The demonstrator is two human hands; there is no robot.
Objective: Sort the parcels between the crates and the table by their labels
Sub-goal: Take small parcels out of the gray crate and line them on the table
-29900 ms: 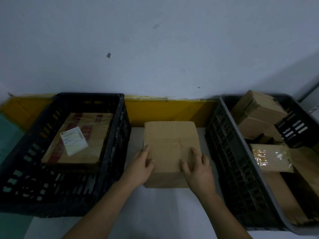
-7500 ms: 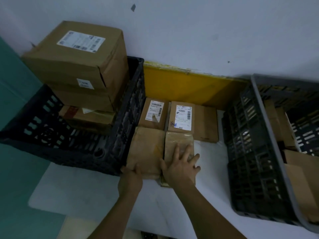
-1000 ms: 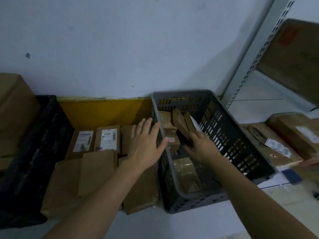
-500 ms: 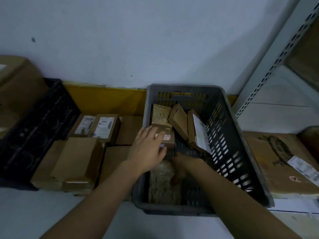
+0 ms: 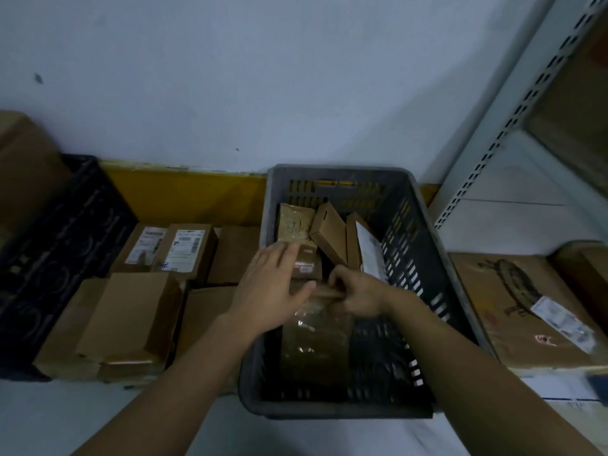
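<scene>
Reaching into grey crate (image 5: 424, 225), both hands over plastic-wrapped parcel (image 5: 316, 337) lying at crate's near left. Right hand (image 5: 358, 296): fingers curled, pinching parcel's far edge. Left hand (image 5: 273, 291): fingers straight and together, lying flat across same edge, holding nothing. Small cardboard boxes (image 5: 329, 235) leaning at far end of crate. Labelled parcels (image 5: 184, 250) and plain boxes (image 5: 131, 314) on table left of crate, against black crate (image 5: 49, 245). Large box (image 5: 526, 311) right of grey crate.
</scene>
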